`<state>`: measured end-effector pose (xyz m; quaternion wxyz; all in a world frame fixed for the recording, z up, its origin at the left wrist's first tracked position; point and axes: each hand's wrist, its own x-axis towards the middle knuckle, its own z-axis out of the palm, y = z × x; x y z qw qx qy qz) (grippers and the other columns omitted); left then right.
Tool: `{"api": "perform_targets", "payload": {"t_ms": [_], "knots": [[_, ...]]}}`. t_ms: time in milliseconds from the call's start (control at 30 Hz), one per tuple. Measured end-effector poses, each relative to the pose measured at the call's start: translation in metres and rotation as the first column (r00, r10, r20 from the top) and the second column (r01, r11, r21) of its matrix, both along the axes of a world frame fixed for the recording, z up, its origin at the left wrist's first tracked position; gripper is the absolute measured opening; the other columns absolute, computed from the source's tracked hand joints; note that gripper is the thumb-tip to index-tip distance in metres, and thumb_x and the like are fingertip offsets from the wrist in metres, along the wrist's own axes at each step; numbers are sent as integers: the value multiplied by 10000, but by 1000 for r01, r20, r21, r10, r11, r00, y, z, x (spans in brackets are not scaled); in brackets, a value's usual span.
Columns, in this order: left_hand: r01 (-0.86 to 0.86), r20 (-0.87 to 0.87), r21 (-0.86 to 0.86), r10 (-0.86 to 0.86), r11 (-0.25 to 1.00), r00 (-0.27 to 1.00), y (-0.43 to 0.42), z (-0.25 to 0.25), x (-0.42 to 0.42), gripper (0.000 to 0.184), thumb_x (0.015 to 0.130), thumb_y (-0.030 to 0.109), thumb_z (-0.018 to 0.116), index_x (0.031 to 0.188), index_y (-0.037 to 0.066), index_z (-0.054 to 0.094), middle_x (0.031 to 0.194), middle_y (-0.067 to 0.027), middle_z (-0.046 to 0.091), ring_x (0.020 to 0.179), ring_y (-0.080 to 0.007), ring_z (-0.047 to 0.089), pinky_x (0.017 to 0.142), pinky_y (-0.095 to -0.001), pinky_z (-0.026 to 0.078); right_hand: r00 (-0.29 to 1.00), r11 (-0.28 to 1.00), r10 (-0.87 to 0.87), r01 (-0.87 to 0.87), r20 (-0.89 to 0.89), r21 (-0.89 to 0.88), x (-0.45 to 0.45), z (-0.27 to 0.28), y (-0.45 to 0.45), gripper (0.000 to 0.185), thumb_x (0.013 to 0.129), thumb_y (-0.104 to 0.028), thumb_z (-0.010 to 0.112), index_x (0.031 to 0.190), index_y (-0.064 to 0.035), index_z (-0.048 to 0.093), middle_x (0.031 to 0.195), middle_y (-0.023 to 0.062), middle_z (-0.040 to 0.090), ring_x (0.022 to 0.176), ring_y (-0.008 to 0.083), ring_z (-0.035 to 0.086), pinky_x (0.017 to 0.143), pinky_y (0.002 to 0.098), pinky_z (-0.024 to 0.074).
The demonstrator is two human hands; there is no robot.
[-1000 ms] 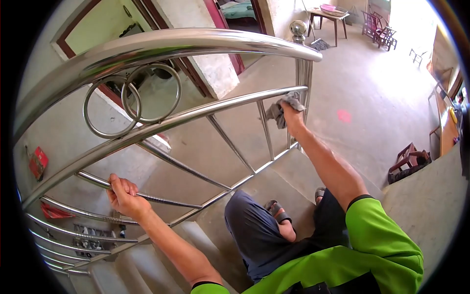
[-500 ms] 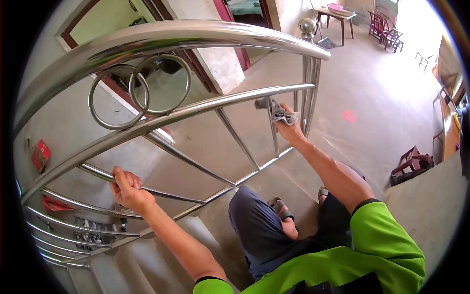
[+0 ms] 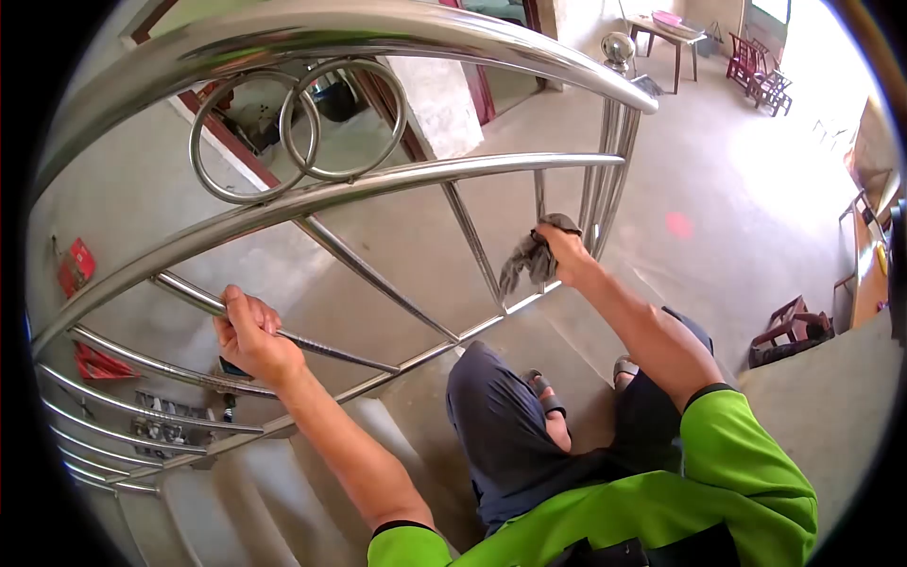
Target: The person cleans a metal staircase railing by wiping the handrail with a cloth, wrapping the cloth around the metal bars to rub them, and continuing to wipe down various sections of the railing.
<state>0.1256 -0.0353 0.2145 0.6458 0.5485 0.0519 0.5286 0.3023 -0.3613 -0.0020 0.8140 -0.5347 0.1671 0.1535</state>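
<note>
My left hand (image 3: 253, 338) is closed around a slanting metal baluster (image 3: 345, 355) of the stair railing. In my right hand (image 3: 559, 248) is a grey cloth (image 3: 525, 263), wrapped about a thin upright baluster (image 3: 539, 189) near the end post (image 3: 605, 180). The cloth hangs loosely to the left of my fingers and hides part of that baluster. Above both hands run the shiny middle rail (image 3: 416, 178) and the thick top handrail (image 3: 378, 40). Two linked metal rings (image 3: 302, 128) sit between these rails.
Concrete steps (image 3: 283, 482) descend beside my legs. A metal ball (image 3: 619, 47) tops a post beyond the handrail. Further off stand a table (image 3: 661, 30) with a pink basin and several dark red chairs (image 3: 751, 66). A small stool (image 3: 792, 323) is at the right.
My right hand has slid down the baluster with the cloth, which now hangs lower and more spread. My left hand keeps its grip. The view has shifted slightly.
</note>
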Motion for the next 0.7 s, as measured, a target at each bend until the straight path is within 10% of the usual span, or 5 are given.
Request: {"api": "perform_targets", "payload": {"t_ms": [233,300,400,500,700], "knots": [[-29,12,39,28,999,1000,-4,1,0,180,887,203,655,793,83,559,538,63,341,457,-38,299,448,-208,232,973,976,-23,-28,231,214,-30,78,21,176,877,-190,629,1001,-65,625,871,41,643,832,164,620,706,342,519],[-34,-3,34,34,999,999,-6,2,0,199,880,212,675,785,102,538,553,58,348,463,-42,290,456,-231,217,836,973,125,-209,535,100,-42,94,25,245,866,-143,647,1091,-58,602,948,28,630,883,158,609,773,299,491],[-40,-16,26,40,999,999,-7,4,0,231,878,206,678,747,114,511,551,57,350,462,-46,287,453,-233,217,361,958,214,105,908,-268,-57,109,45,418,810,3,604,1210,-34,489,1071,105,558,990,239,566,861,335,449],[-54,-10,9,54,998,998,-7,3,1,178,884,199,656,793,80,559,547,59,356,452,-37,298,437,-208,227,533,988,141,-19,834,-155,-47,66,66,437,771,6,615,1187,-33,485,1074,149,521,997,309,543,889,365,438],[-39,2,-11,39,999,999,-5,1,2,234,889,182,648,733,99,496,549,52,355,455,-39,290,434,-208,221,578,742,426,217,696,-634,-56,-46,61,522,743,-162,701,1200,-65,469,1120,179,529,1083,393,519,892,456,462]]}}
